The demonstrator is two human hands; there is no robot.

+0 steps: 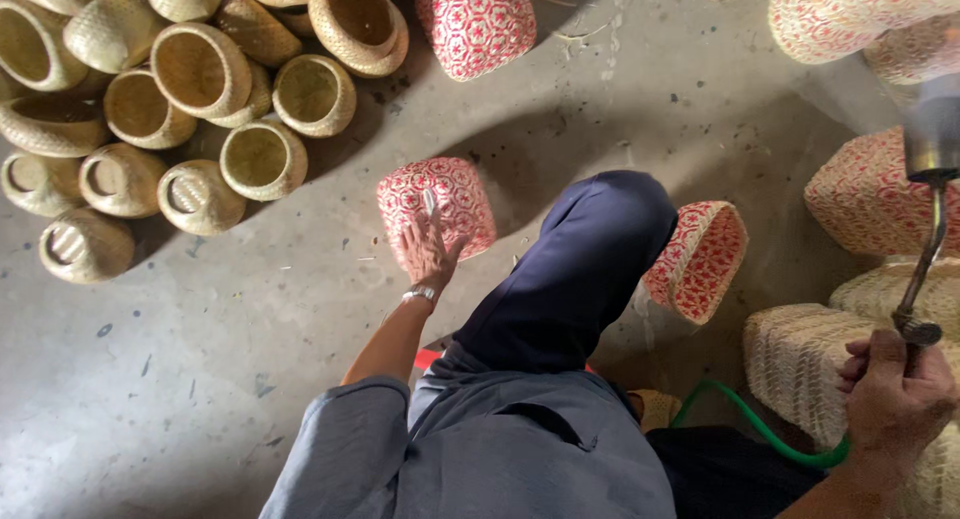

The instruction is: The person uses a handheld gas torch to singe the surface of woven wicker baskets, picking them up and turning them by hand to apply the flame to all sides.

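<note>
Far out beyond your left hand (428, 254), a heap of plain round woven straw baskets (170, 109) covers the concrete floor (200, 379). Under that hand's spread, open fingers sits a red-and-white patterned woven basket (437, 205), touching your palm. Your right hand (893, 394) is clenched around a metal torch wand (925, 249), with a green hose (760, 429) trailing just beside it.

Basket-weaving workshop: bare concrete floor (200, 379), heap of woven baskets (170, 99), gas torch (930, 179).
</note>
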